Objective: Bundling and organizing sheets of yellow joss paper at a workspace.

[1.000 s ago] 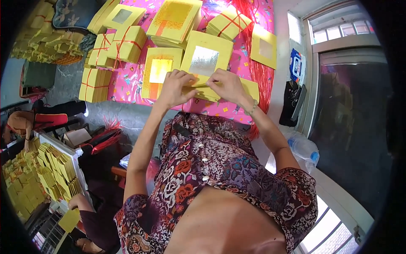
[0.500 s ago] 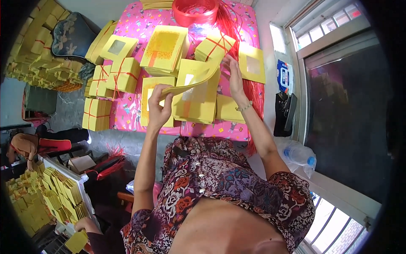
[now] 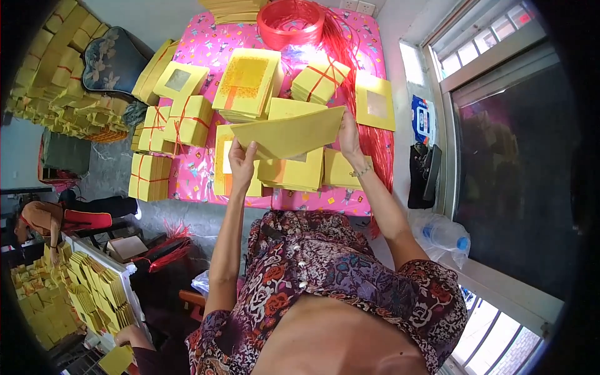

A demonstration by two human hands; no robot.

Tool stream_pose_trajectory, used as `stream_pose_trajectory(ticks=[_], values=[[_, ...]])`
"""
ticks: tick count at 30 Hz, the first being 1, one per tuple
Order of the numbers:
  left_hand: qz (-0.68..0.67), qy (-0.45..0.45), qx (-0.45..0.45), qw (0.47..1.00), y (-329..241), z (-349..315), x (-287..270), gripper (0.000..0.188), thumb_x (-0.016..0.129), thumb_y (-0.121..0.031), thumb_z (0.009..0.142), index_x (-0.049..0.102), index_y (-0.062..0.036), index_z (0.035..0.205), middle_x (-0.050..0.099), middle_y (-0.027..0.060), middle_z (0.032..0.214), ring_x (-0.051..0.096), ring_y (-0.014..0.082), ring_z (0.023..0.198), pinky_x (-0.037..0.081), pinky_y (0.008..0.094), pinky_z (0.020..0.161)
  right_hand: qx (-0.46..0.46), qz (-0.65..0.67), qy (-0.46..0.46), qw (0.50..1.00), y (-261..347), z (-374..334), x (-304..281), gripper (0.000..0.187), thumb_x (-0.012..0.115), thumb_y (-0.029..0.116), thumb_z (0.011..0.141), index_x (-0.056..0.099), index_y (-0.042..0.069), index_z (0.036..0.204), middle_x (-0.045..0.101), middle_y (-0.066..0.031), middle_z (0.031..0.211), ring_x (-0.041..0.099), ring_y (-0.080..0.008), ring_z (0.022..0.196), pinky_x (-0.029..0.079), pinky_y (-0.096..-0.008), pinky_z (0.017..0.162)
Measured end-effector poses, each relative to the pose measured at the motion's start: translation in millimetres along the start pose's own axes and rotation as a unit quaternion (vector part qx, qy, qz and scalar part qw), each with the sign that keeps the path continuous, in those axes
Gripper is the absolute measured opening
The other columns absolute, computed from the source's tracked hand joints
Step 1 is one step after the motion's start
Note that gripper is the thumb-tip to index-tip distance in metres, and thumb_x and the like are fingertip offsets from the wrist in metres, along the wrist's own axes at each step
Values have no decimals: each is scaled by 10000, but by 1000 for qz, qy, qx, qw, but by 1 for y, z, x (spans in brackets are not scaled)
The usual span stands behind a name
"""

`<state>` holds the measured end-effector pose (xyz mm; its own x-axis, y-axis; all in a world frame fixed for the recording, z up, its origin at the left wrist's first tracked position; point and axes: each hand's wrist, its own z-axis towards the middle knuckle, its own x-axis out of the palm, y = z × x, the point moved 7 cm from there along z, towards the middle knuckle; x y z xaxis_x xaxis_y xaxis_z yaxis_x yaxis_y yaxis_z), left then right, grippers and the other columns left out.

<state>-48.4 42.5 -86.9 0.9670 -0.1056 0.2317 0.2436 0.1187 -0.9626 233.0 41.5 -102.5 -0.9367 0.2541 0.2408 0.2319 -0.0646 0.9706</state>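
Hands first: the left hand [image 3: 242,159] pinches the lower left corner of a thin stack of yellow paper sheets [image 3: 290,132], and the right hand [image 3: 349,139] clamps its right edge, so the two are set well apart with the sheets stretched between them, lifted clear of the surface [image 3: 206,172] and tilted up toward the right. Judging from this, the sheets sag a little in the middle, so an even grip at both ends and a level carry would keep them squared. Just beneath lies a flat yellow pile [image 3: 294,172], a likely spot to land on; edges should meet edges. Beyond it sit a taller loose stack [image 3: 245,84] and a bundle tied with red string [image 3: 320,81]. Farthest off, a coil of red string [image 3: 290,22] trails strands down the right side, best kept out from under the paper.
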Motion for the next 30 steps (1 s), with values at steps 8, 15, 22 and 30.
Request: stream_pose_trajectory(ticks=[8,15,22,30], values=[[91,11,19,996,10,-10,0,375,634,-39,853,480,-17,1194,577,75,1066,537,144,980,439,284,846,38,46,-60,996,-31,-11,-9,501,233,370,1005,594,31,931,583,-37,815,531,-122,758,425,-275,732],[102,-5,22,995,12,-11,-2,362,645,-21,840,491,-20,1169,590,69,1036,544,145,977,441,284,840,-13,-9,27,1000,-7,-10,15,622,149,421,985,568,36,735,590,-74,755,534,-168,753,415,-311,773],[43,74,-25,996,-10,-7,36,317,619,-14,849,504,-23,1145,603,39,1005,554,123,959,439,277,843,14,186,20,982,-28,4,29,495,273,426,1003,475,83,709,519,-31,646,401,-129,497,398,-286,530],[35,195,-85,977,-22,-13,88,460,651,-81,836,469,-25,1255,501,91,1230,487,179,1134,388,332,979,92,348,282,889,-38,-11,78,332,423,356,981,566,57,976,600,-59,881,580,-160,774,486,-253,709]])
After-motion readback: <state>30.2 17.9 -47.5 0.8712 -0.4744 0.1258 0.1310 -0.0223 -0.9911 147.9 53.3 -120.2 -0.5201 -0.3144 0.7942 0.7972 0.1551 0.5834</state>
